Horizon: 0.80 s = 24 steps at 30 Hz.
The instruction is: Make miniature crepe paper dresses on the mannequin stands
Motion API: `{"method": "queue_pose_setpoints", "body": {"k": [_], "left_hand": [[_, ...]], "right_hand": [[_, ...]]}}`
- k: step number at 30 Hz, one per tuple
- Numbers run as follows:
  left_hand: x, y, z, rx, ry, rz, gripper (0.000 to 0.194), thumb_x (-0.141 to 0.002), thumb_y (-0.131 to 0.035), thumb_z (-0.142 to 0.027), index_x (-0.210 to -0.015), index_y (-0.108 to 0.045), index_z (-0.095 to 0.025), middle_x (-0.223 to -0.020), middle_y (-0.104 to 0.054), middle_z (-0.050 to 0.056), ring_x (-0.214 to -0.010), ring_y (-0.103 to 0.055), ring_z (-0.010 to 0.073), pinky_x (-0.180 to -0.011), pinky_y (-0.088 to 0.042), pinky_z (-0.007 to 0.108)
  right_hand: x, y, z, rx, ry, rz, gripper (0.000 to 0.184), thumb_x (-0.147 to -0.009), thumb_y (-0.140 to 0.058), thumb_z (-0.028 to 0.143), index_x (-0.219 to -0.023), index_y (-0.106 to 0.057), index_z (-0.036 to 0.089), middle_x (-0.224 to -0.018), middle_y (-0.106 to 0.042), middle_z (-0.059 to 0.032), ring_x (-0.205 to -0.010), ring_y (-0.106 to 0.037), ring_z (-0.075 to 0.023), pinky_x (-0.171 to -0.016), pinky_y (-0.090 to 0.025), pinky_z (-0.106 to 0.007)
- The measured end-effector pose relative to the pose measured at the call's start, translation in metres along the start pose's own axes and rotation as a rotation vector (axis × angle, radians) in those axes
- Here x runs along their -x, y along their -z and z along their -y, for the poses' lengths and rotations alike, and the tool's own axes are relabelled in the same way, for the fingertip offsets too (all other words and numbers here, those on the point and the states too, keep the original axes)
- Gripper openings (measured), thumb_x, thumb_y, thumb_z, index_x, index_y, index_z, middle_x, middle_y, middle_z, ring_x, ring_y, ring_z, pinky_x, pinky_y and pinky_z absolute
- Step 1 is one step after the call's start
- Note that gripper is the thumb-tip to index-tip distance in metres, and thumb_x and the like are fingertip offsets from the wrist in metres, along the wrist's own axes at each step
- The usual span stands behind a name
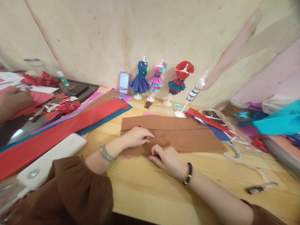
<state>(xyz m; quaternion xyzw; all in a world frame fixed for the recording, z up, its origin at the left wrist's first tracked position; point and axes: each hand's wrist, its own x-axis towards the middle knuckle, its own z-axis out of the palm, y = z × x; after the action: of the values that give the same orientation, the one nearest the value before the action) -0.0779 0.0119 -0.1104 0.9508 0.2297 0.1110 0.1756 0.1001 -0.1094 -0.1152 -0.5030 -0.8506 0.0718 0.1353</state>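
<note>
A long brown sheet of crepe-like paper (192, 137) lies folded in layers on the wooden table. My left hand (137, 137), with a green bangle at its wrist, is closed with bent fingers on a smaller brown flap (159, 143) at the sheet's front edge. Right beside it, my right hand (167, 158), wearing a dark beaded bracelet, grips a small dark tool (147, 154). Its tip points left under the flap; the fingers hide most of it, so its kind is unclear.
Several small dress forms in paper dresses (140, 81) stand along the wall. A phone (124, 82) leans there too. Red strips (70, 126) and a white power bank (51, 162) lie left, near another person's hand (14, 101). A tape roll (232, 151) and a brush-like tool (256, 189) lie right.
</note>
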Motion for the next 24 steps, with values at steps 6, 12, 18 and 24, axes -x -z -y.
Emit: {"method": "queue_pose_setpoints", "body": {"k": [6,12,18,24], "left_hand": [[0.0003,-0.0001,-0.0001,0.001,0.002,-0.001,0.027,-0.085,-0.061,-0.015,-0.109,-0.068,-0.023,-0.102,-0.073,0.001,-0.09,-0.066,0.0147,-0.084,-0.042,0.026],[0.0001,-0.0019,0.0018,0.009,0.002,-0.005,0.026,-0.086,-0.062,-0.018,-0.11,-0.067,-0.024,-0.106,-0.072,0.001,-0.095,-0.066,0.0152,-0.088,-0.042,0.028],[-0.0002,-0.0008,0.0014,0.019,0.001,-0.012,0.026,-0.085,-0.064,-0.021,-0.11,-0.068,-0.024,-0.104,-0.073,0.001,-0.095,-0.066,0.015,-0.088,-0.043,0.027],[0.0015,0.0031,-0.0015,0.056,0.008,-0.015,0.026,-0.085,-0.06,-0.015,-0.108,-0.068,-0.022,-0.101,-0.073,0.001,-0.083,-0.065,0.0122,-0.081,-0.044,0.024]], "right_hand": [[-0.0006,0.0033,0.0031,-0.006,-0.025,0.031,0.011,-0.09,-0.055,0.031,-0.09,-0.051,0.021,-0.072,-0.068,0.0005,-0.06,-0.063,-0.0148,-0.054,-0.031,-0.024],[-0.0059,0.0036,0.009,0.005,-0.036,0.055,0.013,-0.089,-0.056,0.033,-0.091,-0.051,0.022,-0.075,-0.07,-0.0001,-0.062,-0.064,-0.0162,-0.054,-0.032,-0.025],[-0.0085,0.0008,0.0089,0.026,-0.005,0.025,0.013,-0.089,-0.057,0.033,-0.091,-0.051,0.021,-0.076,-0.07,-0.0004,-0.061,-0.063,-0.0157,-0.054,-0.03,-0.025],[-0.0039,0.0016,0.0047,0.0,-0.003,0.004,0.012,-0.09,-0.056,0.031,-0.089,-0.05,0.021,-0.067,-0.065,0.0019,-0.056,-0.06,-0.014,-0.053,-0.03,-0.024]]}}
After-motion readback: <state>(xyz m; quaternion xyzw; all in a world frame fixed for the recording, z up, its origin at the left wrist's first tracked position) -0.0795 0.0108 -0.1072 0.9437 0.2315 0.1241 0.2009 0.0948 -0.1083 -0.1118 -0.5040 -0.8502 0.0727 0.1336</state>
